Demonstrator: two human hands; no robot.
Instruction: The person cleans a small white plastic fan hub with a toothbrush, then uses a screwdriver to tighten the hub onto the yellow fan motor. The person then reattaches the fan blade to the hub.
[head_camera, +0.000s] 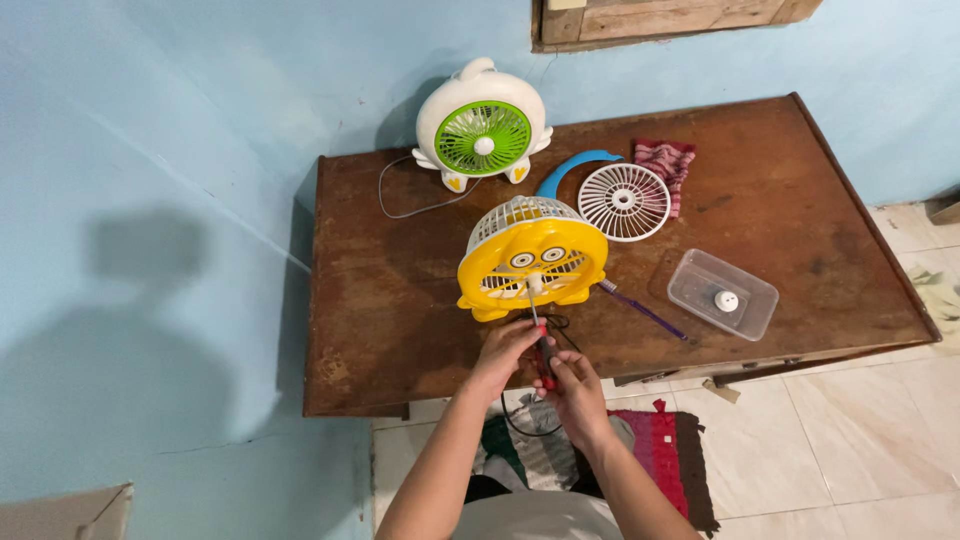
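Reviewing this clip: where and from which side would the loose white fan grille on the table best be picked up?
Probably by its outer rim. The white fan grille lies flat on the wooden table, so a pinch on the thin ring suits it. Come from its front right edge, which is open; the blue curved piece and striped cloth crowd the back.

A room in a home, used as a small repair corner. A worn wooden table (800, 200) stands against a pale blue plastered wall (200, 120), on a tiled floor (850, 450) with a woven rug (670, 450). Two small fans sit on the table, one yellow (532, 262), one green and white (483, 125), with a loose grille (624, 202) near its far edge.
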